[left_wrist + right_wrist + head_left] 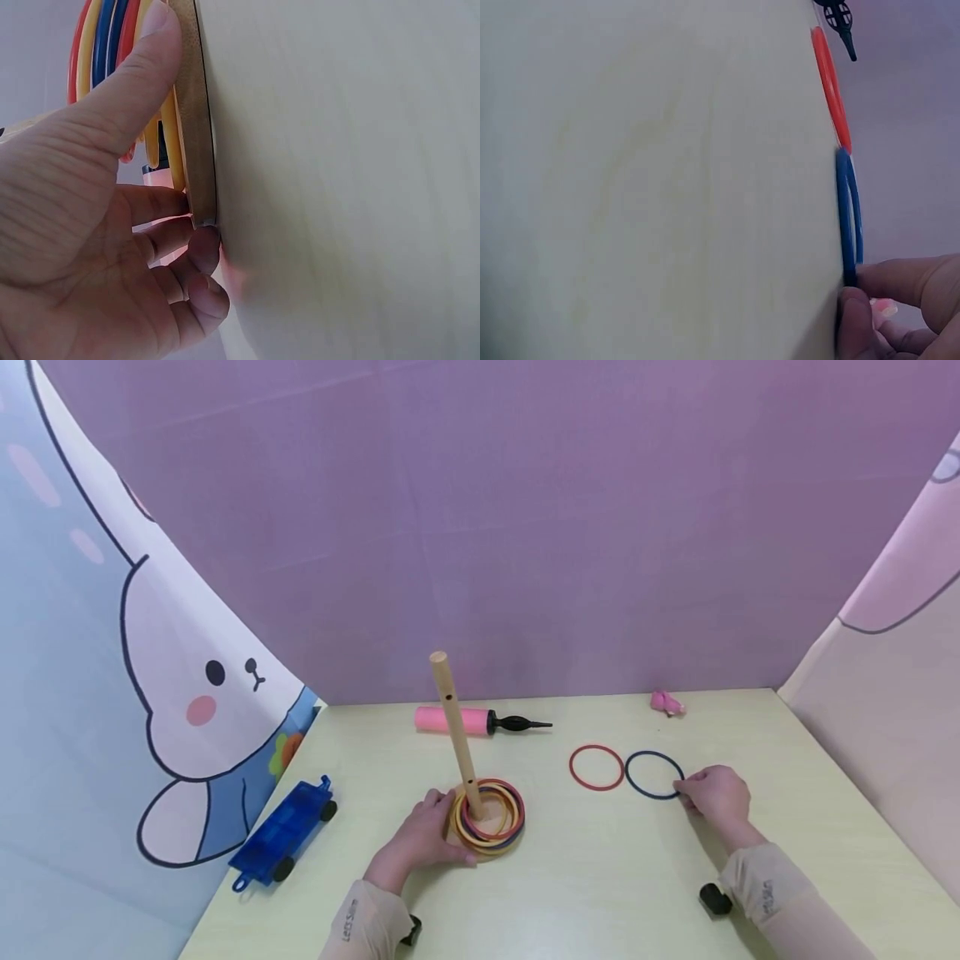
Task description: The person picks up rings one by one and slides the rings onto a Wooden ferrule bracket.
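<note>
My left hand [426, 832] grips the wooden base [196, 127] of a ring-toss stand, thumb along the near side and fingers at the far left edge. From that base rises a slightly tilted wooden peg [454, 727]. Red, yellow and blue rings [101, 45] lie stacked around its foot. Off to the right, a blue ring [654, 752] is pinched at its right edge between thumb and forefinger of my right hand [718, 795]. In the right wrist view this blue ring [844, 210] lies about flat along the tabletop. A red ring [597, 789] lies just left of it.
Behind the stand lies a pink hand pump [453, 720] with a black nozzle. A blue toy wagon [283, 835] stands at the table's left edge. Near the back right is a small pink object [666, 702]. Purple cloth [555, 543] hangs behind the table.
</note>
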The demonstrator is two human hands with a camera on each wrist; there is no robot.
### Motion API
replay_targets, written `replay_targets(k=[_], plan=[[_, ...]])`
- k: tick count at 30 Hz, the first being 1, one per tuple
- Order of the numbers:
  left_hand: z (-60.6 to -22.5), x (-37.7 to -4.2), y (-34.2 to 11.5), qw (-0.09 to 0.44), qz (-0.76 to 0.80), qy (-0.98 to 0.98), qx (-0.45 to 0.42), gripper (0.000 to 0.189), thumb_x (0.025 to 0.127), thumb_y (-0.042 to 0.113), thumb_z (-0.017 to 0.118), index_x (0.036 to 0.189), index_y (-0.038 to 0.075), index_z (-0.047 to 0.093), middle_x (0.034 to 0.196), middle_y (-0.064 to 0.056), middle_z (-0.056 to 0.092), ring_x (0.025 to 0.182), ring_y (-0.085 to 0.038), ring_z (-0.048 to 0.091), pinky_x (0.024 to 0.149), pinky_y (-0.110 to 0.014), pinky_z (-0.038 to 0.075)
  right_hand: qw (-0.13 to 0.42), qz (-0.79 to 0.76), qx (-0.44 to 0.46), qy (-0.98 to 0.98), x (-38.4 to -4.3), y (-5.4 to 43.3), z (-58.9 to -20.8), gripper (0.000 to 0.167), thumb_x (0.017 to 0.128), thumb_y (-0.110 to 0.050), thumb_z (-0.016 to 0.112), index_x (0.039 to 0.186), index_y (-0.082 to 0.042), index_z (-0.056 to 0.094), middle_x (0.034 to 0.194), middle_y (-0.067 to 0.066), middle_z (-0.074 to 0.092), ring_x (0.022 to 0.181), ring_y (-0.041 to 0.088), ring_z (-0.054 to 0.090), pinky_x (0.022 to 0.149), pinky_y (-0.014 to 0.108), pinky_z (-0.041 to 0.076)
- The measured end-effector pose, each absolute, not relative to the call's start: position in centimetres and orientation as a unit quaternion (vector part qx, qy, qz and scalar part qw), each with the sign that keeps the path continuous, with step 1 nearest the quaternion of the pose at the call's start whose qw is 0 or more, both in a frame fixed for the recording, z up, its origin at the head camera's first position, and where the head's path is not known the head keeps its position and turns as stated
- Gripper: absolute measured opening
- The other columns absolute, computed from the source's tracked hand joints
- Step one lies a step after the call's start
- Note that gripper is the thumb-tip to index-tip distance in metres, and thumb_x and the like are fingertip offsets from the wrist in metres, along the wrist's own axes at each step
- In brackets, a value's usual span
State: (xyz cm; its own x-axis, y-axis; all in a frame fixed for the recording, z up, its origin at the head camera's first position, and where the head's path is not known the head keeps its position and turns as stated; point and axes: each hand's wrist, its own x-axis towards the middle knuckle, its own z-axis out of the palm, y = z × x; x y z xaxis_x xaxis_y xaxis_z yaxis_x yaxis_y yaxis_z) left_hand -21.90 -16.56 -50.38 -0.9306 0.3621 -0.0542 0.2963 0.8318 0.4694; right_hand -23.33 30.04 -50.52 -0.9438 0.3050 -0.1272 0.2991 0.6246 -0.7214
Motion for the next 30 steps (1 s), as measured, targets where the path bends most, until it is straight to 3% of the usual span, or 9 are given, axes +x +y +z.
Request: replay_targets(k=[5,15,22,30], plan=[[-50.2,-21.8,-16.5,0.072,0.236,0.954,0.172,0.117,0.059,0.053,0.089,0.149,0.0,0.035,0.119,-0.01,0.046,0.106,-0.028,0.048,0.096,-0.049,0.044,-0.01,0.401,-0.169,-0.901,-23.1,29.9,-50.0,0.02,0.086,-0.011,0.066,0.089,0.008,0.069,0.062,0.005,0.065,0.055,0.018,0.061,0.055,0.03,0.045],[-50.2,-21.9,-16.5,0.075,0.237,0.954,0.165,0.119,0.057,0.054,0.089,0.149,0.001,0.035,0.12,-0.011,0.047,0.107,-0.029,0.048,0.095,-0.05,0.044,-0.027,0.402,-0.142,-0.904,-22.7,30.1,-49.8,0.021,0.082,-0.016,0.068,0.084,0.005,0.072,0.06,0.003,0.065,0.054,0.017,0.061,0.058,0.03,0.044],[-50.5,-22.0,-16.5,0.07,0.234,0.955,0.17,0.12,0.057,0.055,0.089,0.149,0.001,0.035,0.118,-0.01,0.047,0.105,-0.029,0.049,0.094,-0.05,0.045,-0.069,0.504,-0.118,-0.853,-22.2,28.8,-49.8,0.024,0.082,-0.009,0.07,0.094,0.012,0.069,0.066,0.007,0.068,0.058,0.017,0.064,0.057,0.03,0.055],[-50.5,-22.1,-16.5,0.069,0.232,0.955,0.173,0.118,0.058,0.054,0.089,0.148,-0.001,0.035,0.118,-0.011,0.047,0.104,-0.029,0.049,0.094,-0.049,0.045,-0.086,0.569,-0.08,-0.814,-21.3,26.1,-47.9,0.026,0.086,-0.005,0.07,0.102,0.016,0.065,0.077,0.013,0.069,0.064,0.016,0.064,0.061,0.029,0.057]])
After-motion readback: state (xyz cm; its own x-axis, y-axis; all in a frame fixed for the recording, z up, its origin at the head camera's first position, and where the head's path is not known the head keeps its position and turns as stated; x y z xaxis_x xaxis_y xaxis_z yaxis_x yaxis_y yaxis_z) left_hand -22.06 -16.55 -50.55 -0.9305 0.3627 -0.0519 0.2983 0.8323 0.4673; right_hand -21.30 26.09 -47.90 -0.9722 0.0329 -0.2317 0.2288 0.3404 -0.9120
